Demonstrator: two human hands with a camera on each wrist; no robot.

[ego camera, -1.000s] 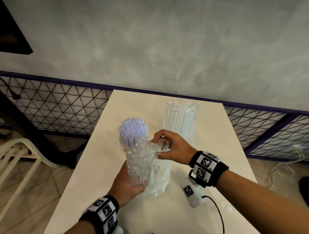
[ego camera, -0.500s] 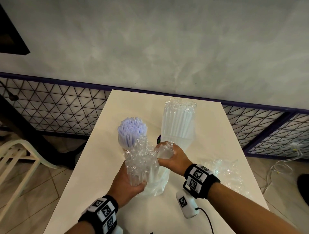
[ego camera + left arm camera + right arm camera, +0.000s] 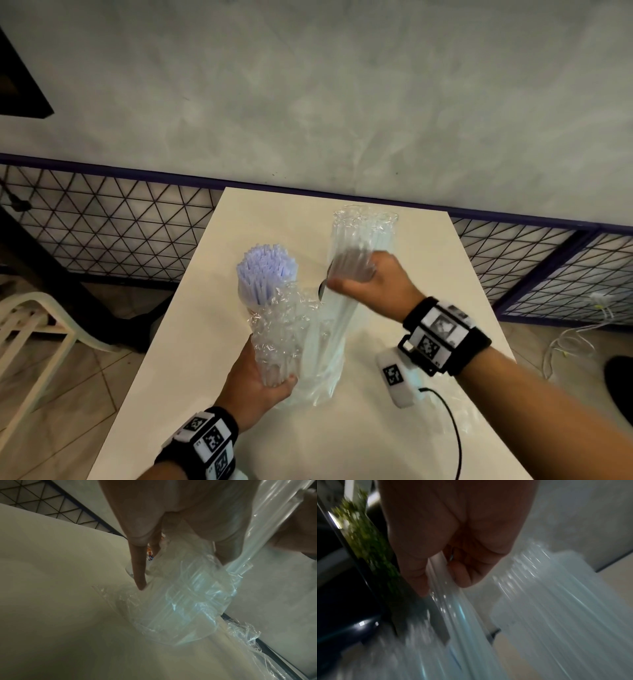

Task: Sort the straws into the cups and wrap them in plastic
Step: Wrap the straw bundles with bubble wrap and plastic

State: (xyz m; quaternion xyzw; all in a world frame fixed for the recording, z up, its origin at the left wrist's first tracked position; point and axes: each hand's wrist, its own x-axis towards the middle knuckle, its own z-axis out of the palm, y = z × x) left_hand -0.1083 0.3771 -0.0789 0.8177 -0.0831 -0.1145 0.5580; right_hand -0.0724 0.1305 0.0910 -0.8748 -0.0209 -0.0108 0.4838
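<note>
Near the front edge of the tabletop (image 3: 191,359), the left hand (image 3: 255,383) wraps its fingers round the lower part of a cup of clear straws (image 3: 284,335) shrouded in crinkled plastic wrap (image 3: 291,315); the left wrist view shows the film bunched loosely at the cup's foot on the tabletop. Just behind, toward the middle, the right hand (image 3: 370,277) is blurred and closes on a stretch of clear film, apparently pulling it up and away from the bundle. For a neat wrap, my advice is to keep the left grip firm and low so the cup stays upright, and draw the film taut before folding it over the straw tips. Behind on the left stands the unwrapped cup of lilac straws (image 3: 265,274), touching the wrap; toward the far edge stands a taller bundle of clear straws (image 3: 363,233), already wrapped.
</note>
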